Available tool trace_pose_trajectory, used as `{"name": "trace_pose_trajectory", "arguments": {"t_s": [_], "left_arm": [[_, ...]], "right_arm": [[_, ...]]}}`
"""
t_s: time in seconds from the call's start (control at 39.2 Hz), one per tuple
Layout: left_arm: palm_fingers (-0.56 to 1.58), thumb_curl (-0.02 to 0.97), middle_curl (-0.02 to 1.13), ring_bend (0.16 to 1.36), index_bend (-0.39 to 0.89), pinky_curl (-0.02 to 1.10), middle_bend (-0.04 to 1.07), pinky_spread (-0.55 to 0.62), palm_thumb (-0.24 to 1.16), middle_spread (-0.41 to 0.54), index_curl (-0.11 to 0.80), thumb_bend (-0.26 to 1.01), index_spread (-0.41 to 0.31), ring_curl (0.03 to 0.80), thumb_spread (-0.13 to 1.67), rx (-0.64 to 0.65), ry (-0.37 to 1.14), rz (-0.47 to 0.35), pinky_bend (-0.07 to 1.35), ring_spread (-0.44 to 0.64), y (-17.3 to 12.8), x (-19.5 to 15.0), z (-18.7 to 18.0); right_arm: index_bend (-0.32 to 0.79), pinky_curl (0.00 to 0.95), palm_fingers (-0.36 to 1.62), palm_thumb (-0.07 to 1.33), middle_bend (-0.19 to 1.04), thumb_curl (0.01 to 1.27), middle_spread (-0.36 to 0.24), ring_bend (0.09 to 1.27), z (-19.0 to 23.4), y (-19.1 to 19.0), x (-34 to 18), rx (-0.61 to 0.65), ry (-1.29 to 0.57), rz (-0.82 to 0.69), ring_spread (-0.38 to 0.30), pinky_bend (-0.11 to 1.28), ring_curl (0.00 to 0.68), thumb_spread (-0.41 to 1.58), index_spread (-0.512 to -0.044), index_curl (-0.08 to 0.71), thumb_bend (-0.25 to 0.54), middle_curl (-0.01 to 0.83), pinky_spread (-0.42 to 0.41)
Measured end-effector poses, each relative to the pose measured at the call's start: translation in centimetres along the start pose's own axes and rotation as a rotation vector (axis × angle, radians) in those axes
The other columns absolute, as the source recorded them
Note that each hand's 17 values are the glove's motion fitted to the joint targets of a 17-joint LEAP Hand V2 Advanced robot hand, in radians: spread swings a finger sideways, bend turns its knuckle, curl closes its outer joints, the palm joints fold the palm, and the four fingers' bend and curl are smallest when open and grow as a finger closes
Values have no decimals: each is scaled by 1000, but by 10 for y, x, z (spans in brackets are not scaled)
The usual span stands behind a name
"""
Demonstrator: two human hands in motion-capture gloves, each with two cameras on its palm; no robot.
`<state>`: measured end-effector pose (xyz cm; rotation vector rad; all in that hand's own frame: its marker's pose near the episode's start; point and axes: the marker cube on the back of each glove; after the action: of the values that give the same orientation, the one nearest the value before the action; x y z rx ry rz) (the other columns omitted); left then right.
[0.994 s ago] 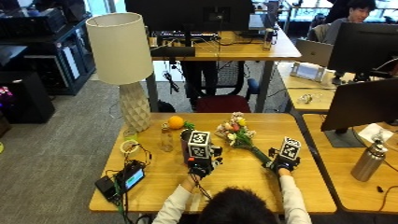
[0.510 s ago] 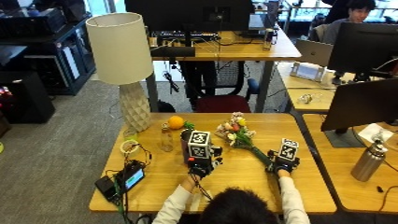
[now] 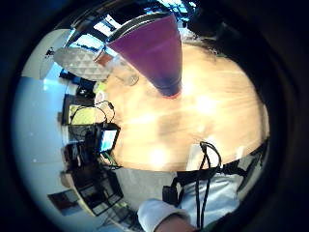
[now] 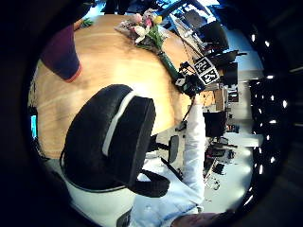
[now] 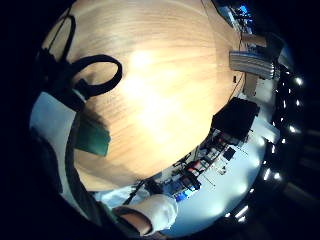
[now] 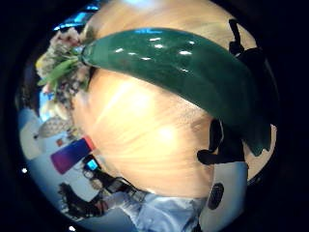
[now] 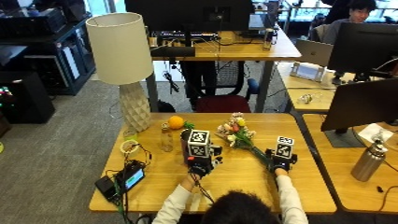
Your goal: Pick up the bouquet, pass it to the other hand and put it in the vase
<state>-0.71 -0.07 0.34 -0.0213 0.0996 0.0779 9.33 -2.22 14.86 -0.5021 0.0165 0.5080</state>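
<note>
- Right hand (image 7: pixel 281 162) sits at the stem end of the bouquet (image 7: pixel 239 136); my right thumb-side palm view is mostly filled by the green wrapped stem (image 6: pixel 183 72), so it's right against the palm. I can't see the fingers themselves, so I can't tell whether they're curled round it yet.
- Bouquet lies flat on the wooden table (image 7: pixel 249 179), blooms pointing away from me toward the far edge, stem running back to the right hand. Not lifted as far as I can judge: the right little-finger view shows only bare tabletop right under the palm.
- Left hand (image 7: pixel 199 164) is near the table's middle, just in front of the dark purple vase (image 3: pixel 157 53), which stands upright. The left thumb-side view shows one black-gloved finger (image 4: pixel 111 137) curved, nothing in it, so I read this hand as relaxed and empty.
- Step in hand, my read: the pick-up, at the grasp stage.
- Next move calls for closing on the stem, lifting the bouquet off the table, then swinging it across to the left hand, stem first so it can be taken low.
- Beside the vase: a small clear bottle (image 7: pixel 166 139), an orange (image 7: pixel 176 122), a lamp (image 7: pixel 121 60). Keep the blooms off these on the way in.
</note>
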Motion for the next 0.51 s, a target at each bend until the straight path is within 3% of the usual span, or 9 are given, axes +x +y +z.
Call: {"name": "trace_pose_trajectory", "arguments": {"t_s": [0.13, 0.25, 0.41, 0.51], "left_arm": [[301, 229, 247, 579, 167, 333, 162, 365, 90, 248, 354, -16, -6, 270, 1201, -11, 7, -8, 390, 349, 1, -1, -3], [305, 229, 247, 575, 173, 334, 159, 366, 90, 247, 359, -16, -8, 270, 1202, -20, 10, -12, 386, 349, 1, -1, -4], [313, 230, 248, 576, 172, 334, 161, 360, 91, 238, 361, -15, -9, 272, 1207, -57, 21, -16, 378, 349, 2, -1, -5], [319, 230, 249, 570, 170, 337, 163, 356, 91, 236, 362, -15, -9, 273, 1209, -62, 40, -5, 380, 349, -3, -1, -4]], "right_arm": [[119, 338, 1102, 1018, 259, 457, -99, 556, -2, -10, -3, 49, 24, -39, -193, 602, 385, 817, -221, 272, -9, 434, -155], [170, 332, 1259, 1063, 363, 526, -134, 586, 1, -10, 2, 19, 3, 4, -231, 518, 417, 587, -221, 304, -8, 479, -235], [162, 369, 1347, 1041, 388, 567, -152, 661, -8, -30, 12, 337, 19, 65, -232, 593, 456, 520, -227, 334, -30, 508, -282], [225, 402, 1481, 1048, 471, 556, -158, 733, -6, -24, 16, 364, -12, 91, -226, 652, 486, 668, -226, 371, -18, 545, -280]]}}
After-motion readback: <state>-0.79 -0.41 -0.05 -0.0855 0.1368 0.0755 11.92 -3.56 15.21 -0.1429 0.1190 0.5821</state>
